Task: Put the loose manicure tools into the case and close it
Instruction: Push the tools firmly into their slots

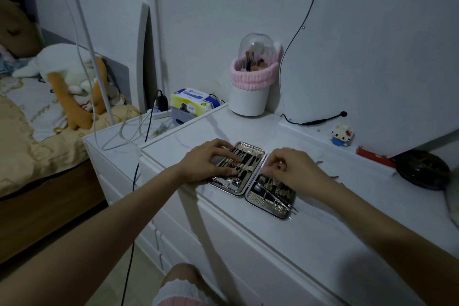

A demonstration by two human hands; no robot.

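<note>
A metal manicure case (270, 208) lies open flat on the white dresser top, both halves lined with several steel tools in black straps. My left hand (206, 164) rests with spread fingers on the left half of the case. My right hand (290, 169) hovers over the upper part of the right half, fingers curled as if pinching something small near the hinge; what it pinches I cannot make out. Two loose metal tools lie on the dresser to the right of my right hand: one (320, 163) near the knuckles, another (334, 177) beside the wrist.
A white brush holder with a clear dome and pink band (249, 97) stands at the back. A small block figure (342, 135), a red tool (375, 158) and a black round pan (423, 169) sit at the right. A tissue pack (195, 102) and cables lie at the left.
</note>
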